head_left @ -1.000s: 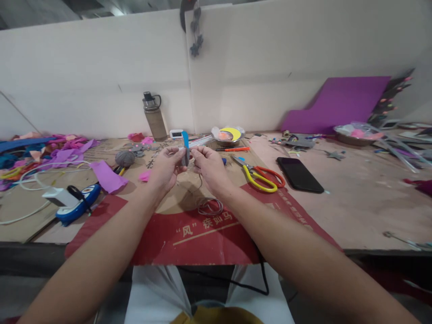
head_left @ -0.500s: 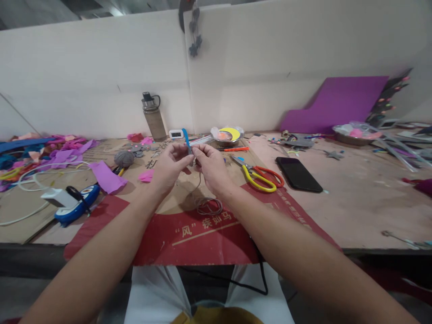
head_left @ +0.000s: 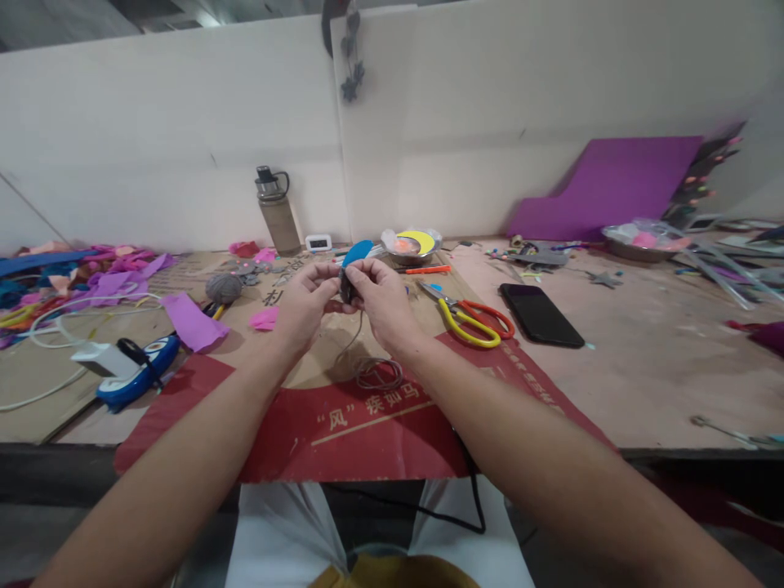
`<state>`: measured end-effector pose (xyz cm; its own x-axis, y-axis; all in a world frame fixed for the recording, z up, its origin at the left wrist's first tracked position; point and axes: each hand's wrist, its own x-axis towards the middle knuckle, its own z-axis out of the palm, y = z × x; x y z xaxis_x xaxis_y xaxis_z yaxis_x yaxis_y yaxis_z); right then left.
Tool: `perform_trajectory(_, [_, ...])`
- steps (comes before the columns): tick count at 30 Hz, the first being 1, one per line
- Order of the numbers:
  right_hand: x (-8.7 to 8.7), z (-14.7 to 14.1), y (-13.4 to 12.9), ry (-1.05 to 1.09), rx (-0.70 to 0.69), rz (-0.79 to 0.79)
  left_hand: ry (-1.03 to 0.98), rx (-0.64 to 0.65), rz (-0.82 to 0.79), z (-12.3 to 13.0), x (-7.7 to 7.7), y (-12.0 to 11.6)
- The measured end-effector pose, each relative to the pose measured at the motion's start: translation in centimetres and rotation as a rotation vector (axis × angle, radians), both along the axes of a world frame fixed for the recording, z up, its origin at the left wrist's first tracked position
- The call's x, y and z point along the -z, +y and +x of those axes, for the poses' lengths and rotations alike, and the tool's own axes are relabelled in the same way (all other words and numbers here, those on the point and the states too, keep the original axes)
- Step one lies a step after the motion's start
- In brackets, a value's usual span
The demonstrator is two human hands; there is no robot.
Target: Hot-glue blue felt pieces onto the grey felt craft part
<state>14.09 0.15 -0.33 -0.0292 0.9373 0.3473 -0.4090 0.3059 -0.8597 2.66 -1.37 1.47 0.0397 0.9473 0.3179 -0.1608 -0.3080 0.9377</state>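
Note:
Together my left hand (head_left: 314,300) and my right hand (head_left: 380,300) pinch a small piece with a rounded blue top (head_left: 358,251) and a dark lower part. The fingers of both hands are closed on it, and they hide much of its shape. A thin grey cord (head_left: 360,328) hangs down from between the fingers. Its loose coil (head_left: 378,374) lies below, on the red-printed cardboard sheet (head_left: 380,441). To the right of my right hand lie scissors (head_left: 469,321) with one yellow and one orange handle.
A black phone (head_left: 541,315) lies right of the scissors. Behind my hands stand a bottle (head_left: 278,214), a small white digital clock (head_left: 318,242) and a metal bowl (head_left: 412,258). On the left are a grey yarn ball (head_left: 224,287), coloured felt scraps (head_left: 122,282) and a blue power strip (head_left: 140,376).
The blue piece has turned: it showed as a thin strip edge-on, and now its broad rounded face and a dark part are visible. Both hands stay in nearly the same place.

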Motion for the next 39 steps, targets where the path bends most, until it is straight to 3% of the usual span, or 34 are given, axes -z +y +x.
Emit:
perform_trajectory(24, [-0.2,-0.1,-0.7,-0.084,-0.018,0.041,-0.105,-0.158,-0.032,-0.3,0.1,0.5])
perform_trajectory(29, [0.4,0.5,-0.4,-0.402,0.034,0.081,-0.173,-0.278,0.039,-2.1,0.5,2.6])
perform_trajectory(32, [0.6,0.9,-0.3,-0.677,-0.07,0.045,-0.182,-0.336,0.1,-3.5,0.5,3.8])
perform_trajectory(35, [-0.1,1.6,-0.4,-1.011,-0.14,0.034,-0.244,-0.335,0.058,-4.4,0.5,4.4])
perform_trajectory(37, [-0.9,2.6,-0.4,-1.222,0.0,0.067,-0.317,-0.312,-0.011,-4.8,0.5,4.6])
perform_trajectory(39, [-1.6,3.9,-0.2,-1.357,0.244,0.058,-0.377,-0.289,-0.072,-5.1,0.5,4.7])
